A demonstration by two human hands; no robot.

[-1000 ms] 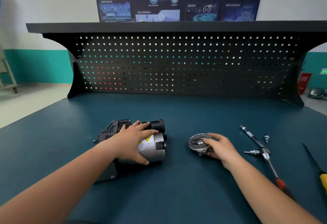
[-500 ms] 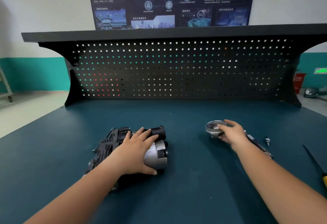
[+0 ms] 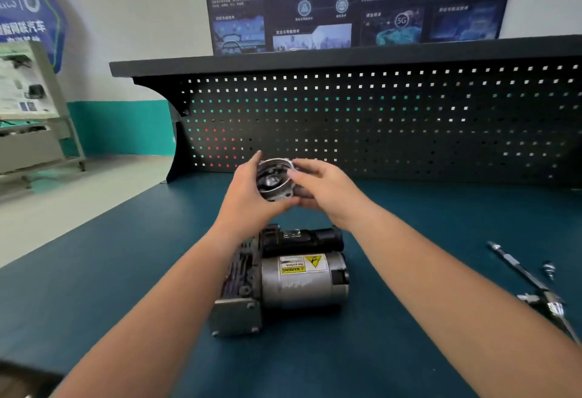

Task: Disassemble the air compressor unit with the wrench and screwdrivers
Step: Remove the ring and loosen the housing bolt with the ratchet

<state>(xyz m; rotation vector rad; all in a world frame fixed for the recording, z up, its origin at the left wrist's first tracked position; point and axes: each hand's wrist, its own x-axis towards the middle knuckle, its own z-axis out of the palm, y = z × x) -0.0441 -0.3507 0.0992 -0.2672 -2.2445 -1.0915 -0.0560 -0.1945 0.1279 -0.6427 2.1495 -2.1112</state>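
The air compressor unit, a silver motor cylinder with a yellow warning label and black parts, lies on the blue bench between my forearms, untouched. Above and beyond it I hold a round silver end cap in the air with both hands. My left hand cups its left side and underside, fingers curled round it. My right hand grips its right rim. A long screwdriver lies on the bench at the right, with loose bolts beside it.
A black pegboard back panel with a shelf closes the far edge of the bench. The bench's left edge drops to the floor, where a grey display stand is. A poster hangs on the wall above.
My left hand left the compressor and joined my right hand on the end cap, which was lifted off the bench toward the middle. The view shifted left and closer.
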